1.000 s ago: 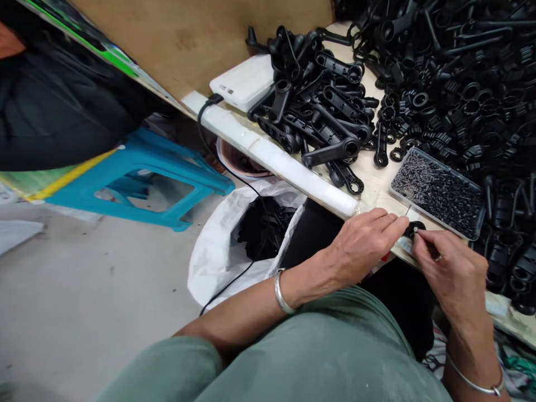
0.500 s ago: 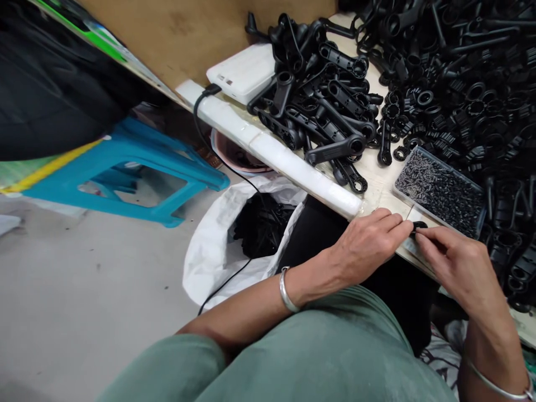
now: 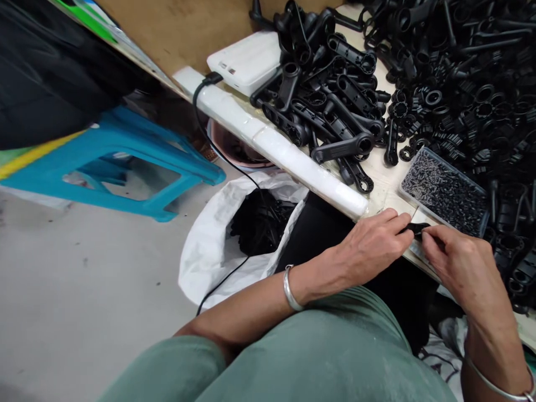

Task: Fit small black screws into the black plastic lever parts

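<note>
My left hand [image 3: 366, 245] and my right hand [image 3: 458, 262] meet at the table's near edge, both pinching a small black plastic part [image 3: 414, 228] between their fingertips. The part is mostly hidden by the fingers. Just beyond it stands a clear tray of tiny dark screws [image 3: 444, 192]. Each wrist wears a silver bangle.
Piles of black plastic handles [image 3: 330, 106] and rings [image 3: 460, 95] cover the table. A white power bank [image 3: 247, 61] with a black cable lies at the left end. Below stand a white sack of black parts [image 3: 218, 240], a pink bowl [image 3: 228, 151] and a blue stool [image 3: 125, 162].
The view drifted slightly. My hands stayed together at the table edge; the small black part now lies flatter between the fingertips.
</note>
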A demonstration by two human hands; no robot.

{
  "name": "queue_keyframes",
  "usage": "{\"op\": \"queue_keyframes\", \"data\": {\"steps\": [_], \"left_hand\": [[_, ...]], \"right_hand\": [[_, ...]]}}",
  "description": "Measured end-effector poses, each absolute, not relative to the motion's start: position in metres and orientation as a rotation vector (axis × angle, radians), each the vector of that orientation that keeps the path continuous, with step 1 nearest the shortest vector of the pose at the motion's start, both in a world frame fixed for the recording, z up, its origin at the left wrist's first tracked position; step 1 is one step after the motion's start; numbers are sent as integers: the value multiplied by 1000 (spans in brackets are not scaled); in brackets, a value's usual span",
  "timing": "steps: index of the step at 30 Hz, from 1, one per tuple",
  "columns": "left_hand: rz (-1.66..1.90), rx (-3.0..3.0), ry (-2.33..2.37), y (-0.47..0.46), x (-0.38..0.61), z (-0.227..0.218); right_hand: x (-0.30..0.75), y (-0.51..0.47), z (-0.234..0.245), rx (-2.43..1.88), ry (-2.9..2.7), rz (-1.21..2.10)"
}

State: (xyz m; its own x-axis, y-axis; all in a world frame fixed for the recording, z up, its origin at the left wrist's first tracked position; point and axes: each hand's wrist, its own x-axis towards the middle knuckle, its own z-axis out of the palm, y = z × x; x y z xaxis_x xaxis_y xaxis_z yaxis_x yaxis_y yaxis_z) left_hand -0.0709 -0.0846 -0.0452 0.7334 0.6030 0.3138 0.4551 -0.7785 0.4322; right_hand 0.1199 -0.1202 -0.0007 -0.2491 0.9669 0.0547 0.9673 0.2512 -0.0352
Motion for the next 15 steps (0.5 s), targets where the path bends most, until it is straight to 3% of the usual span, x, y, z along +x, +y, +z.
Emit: {"op": "queue_keyframes", "data": {"steps": [9, 15], "left_hand": [[814, 2648, 796, -85, -70, -55], [778, 2632, 773, -83, -72, -54]], "right_hand": [[103, -114, 9, -2055, -2629, -197], [116, -105, 16, -1968, -2704, 104]]}}
